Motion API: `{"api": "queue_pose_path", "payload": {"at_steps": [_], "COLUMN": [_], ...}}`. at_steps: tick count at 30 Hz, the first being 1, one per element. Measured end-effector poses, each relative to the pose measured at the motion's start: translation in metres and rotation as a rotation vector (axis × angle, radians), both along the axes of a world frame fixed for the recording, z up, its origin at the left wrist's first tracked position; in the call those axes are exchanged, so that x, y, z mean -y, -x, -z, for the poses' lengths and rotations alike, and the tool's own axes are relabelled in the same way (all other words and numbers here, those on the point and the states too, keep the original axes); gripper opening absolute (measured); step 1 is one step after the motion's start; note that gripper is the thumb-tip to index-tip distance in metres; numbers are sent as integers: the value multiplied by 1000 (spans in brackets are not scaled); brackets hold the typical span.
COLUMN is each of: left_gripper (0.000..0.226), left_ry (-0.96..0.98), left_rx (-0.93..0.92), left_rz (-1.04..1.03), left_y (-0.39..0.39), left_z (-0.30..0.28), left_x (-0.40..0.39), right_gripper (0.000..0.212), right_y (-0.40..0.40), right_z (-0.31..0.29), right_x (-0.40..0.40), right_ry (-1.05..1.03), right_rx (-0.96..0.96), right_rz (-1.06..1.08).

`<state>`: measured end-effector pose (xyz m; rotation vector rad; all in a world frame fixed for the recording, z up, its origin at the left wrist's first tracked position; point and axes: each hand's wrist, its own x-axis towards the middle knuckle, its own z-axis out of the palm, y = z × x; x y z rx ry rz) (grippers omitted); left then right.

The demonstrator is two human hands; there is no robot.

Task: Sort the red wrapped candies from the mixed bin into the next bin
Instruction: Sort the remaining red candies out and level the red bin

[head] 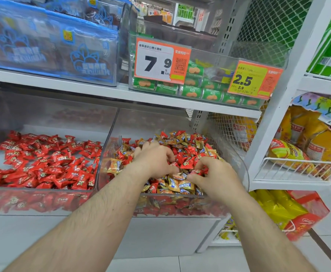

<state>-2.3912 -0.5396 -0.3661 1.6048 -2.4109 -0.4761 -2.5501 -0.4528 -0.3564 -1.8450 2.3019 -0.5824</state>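
Hands, left hand (154,158) and right hand (212,173), each pinch red candies (188,163) inside the mixed bin (246,173).

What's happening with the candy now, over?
Left hand grips red candies in mixed bin. Right hand pinches one red candy. Red-only bin sits left. Nothing blocking.

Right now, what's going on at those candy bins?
A person has both hands in the mixed bin, which holds red and gold wrapped candies. The left hand and right hand are curled over the pile, each pinching at red candies near the middle. The next bin, to the left, already holds only red candies. Plenty of red ones remain in the mix, so sorting is unfinished.
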Motion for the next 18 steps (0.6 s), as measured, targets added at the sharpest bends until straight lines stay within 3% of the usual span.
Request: {"api": "queue_pose_path", "payload": {"at_steps": [4, 6, 8, 11, 14, 18], "left_gripper": [28, 26, 25, 24, 21, 19], "left_ry": [35, 0, -9, -19, -45, 32], "left_rx": [-143, -328, -510, -609, -456, -180], "left_rz": [49, 38, -38, -154, -118, -18], "left_y": [-10, -15, -18, -23, -23, -16], "left_z": [0, -3, -6, -10, -4, 1], "left_x": [-3, -4, -2, 6, 14, 17], "right_gripper": [27, 32, 33, 25, 15, 25], "right_y": [8, 10, 11, 8, 4, -1], "right_z": [-4, -10, -15, -15, -12, -8], "right_x": [-6, -8, -7, -2, 6, 23], "right_ry": [202, 306, 369, 429, 400, 293], "right_rx": [178, 264, 321, 383, 365, 328], "right_rz": [5, 25, 42, 74, 62, 9]}}
